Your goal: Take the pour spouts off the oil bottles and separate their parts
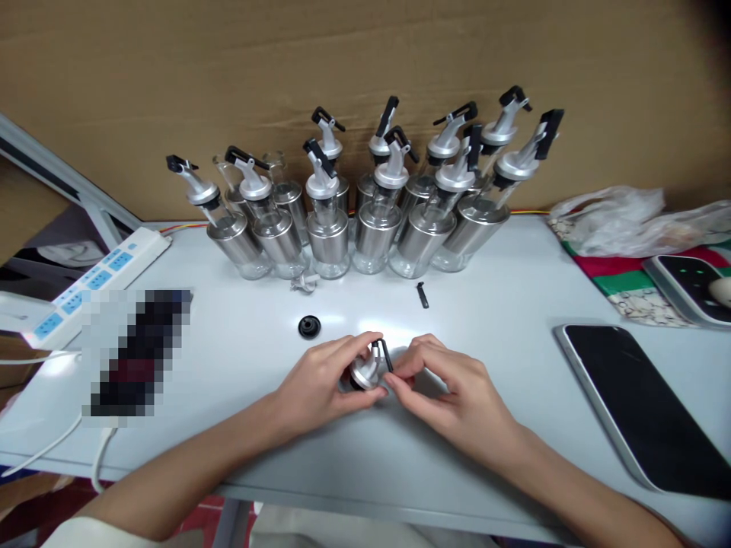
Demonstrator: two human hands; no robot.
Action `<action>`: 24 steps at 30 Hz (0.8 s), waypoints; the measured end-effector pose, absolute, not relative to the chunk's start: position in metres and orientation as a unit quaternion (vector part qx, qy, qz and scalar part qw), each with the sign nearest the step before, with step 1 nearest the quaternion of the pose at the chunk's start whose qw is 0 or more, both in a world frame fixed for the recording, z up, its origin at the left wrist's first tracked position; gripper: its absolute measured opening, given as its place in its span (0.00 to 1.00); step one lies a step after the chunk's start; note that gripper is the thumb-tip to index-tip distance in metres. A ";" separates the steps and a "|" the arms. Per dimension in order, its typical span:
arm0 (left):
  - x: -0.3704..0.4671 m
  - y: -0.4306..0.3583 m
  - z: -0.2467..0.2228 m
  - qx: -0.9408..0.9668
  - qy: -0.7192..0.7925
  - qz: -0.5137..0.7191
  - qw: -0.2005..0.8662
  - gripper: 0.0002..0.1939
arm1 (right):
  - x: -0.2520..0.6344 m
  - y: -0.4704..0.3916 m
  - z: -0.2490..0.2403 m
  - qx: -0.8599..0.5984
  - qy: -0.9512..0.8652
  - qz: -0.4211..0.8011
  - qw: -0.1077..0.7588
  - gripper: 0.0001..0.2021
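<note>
Over the front of the table, my left hand (328, 380) is closed around a silver pourer spout (367, 371) with a black lever on top. The thumb and forefinger of my right hand (451, 384) pinch the free end of that black lever (387, 355). Beyond my hands lie a round black cap (309, 327), a small silver spout piece (304, 284) and a loose black lever (422, 295). Behind them stand several glass bottles (377, 237) with steel sleeves, most topped with silver pourers and black levers.
A power strip (108, 274) and a blurred-out phone-like device (140, 354) with white cables are on the left. To the right lie a dark-screened device (633, 403), a smaller device (685, 285) and a plastic bag (622, 221) on patterned cloth. Cardboard (228, 76) stands behind the bottles.
</note>
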State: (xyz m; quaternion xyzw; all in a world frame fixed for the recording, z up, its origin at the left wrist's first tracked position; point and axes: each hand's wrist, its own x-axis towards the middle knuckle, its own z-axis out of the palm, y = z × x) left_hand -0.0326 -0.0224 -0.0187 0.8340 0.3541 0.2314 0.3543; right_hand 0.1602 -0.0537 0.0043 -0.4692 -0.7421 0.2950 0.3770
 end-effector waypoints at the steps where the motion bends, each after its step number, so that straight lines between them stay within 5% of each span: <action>1: -0.032 -0.022 -0.018 0.836 0.356 0.227 0.351 0.25 | 0.160 -0.054 0.004 -0.473 -0.739 0.295 0.378 0.09; 14: -0.031 -0.022 -0.020 0.842 0.353 0.224 0.341 0.22 | 0.161 -0.052 0.007 -0.487 -0.656 0.482 0.318 0.06; 24: -0.033 -0.024 -0.021 0.863 0.327 0.241 0.302 0.20 | 0.163 -0.044 0.001 -0.453 -0.562 0.597 0.349 0.10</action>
